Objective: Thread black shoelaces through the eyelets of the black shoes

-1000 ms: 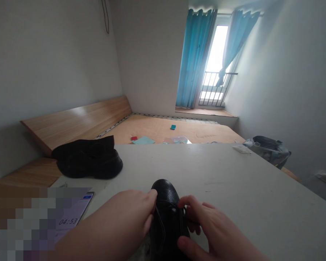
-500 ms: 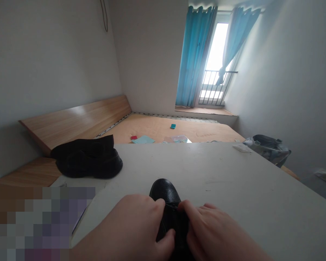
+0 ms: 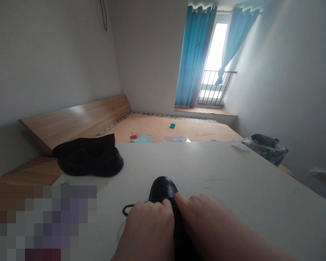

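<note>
A black leather shoe point(image 3: 163, 186) rests on the white table in front of me, toe pointing away. My left hand point(image 3: 150, 224) lies closed over its left side. From under those fingers a black shoelace point(image 3: 127, 209) sticks out to the left in a loop. On the shoe's other side, my right hand point(image 3: 198, 212) is closed, with its index fingertip at the front of the lacing, close to the left fingers. Both palms and thumbs are hidden. At the table's far left stands a second black shoe point(image 3: 89, 159), apart from my hands.
The white table point(image 3: 233, 177) reaches to a bed point(image 3: 152, 123) with an orange sheet and several small items. A small clear packet point(image 3: 240, 146) lies at the table's far right edge, beside a grey patterned bag point(image 3: 268, 148). The lower left corner is blurred out.
My left hand has turned and shifted slightly, and a loop of shoelace now shows at its left. My right hand has moved a little up and left along the shoe.
</note>
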The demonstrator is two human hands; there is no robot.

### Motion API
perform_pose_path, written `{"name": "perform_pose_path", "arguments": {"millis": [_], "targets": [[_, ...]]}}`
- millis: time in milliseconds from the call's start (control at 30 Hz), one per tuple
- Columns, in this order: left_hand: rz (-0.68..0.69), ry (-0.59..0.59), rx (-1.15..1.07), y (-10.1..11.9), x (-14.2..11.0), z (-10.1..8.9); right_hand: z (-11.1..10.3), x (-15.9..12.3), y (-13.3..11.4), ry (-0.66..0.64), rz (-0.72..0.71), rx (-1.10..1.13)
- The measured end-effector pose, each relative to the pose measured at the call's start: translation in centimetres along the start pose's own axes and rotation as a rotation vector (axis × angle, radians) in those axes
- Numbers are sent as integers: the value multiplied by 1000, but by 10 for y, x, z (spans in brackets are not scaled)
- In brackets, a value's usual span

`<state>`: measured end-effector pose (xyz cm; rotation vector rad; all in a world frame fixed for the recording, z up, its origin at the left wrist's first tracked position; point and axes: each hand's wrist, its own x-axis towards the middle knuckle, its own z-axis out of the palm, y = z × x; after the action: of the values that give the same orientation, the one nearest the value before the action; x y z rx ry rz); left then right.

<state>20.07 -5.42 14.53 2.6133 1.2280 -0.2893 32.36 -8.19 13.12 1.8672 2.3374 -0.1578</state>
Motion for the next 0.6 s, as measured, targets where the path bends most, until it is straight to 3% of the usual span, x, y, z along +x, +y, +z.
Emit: {"name": "perform_pose_path", "arguments": {"millis": [200, 300, 467, 600], "targets": [[21, -65, 37, 0, -4, -3, 19, -13, 11, 200, 12, 112], [-8, -37, 55, 4, -6, -1, 23, -16, 12, 266, -15, 130], [-26, 107, 38, 5, -10, 7, 22, -17, 9, 265, 17, 122], [-38, 134, 35, 2, -11, 10, 22, -19, 7, 260, 47, 145]]}}
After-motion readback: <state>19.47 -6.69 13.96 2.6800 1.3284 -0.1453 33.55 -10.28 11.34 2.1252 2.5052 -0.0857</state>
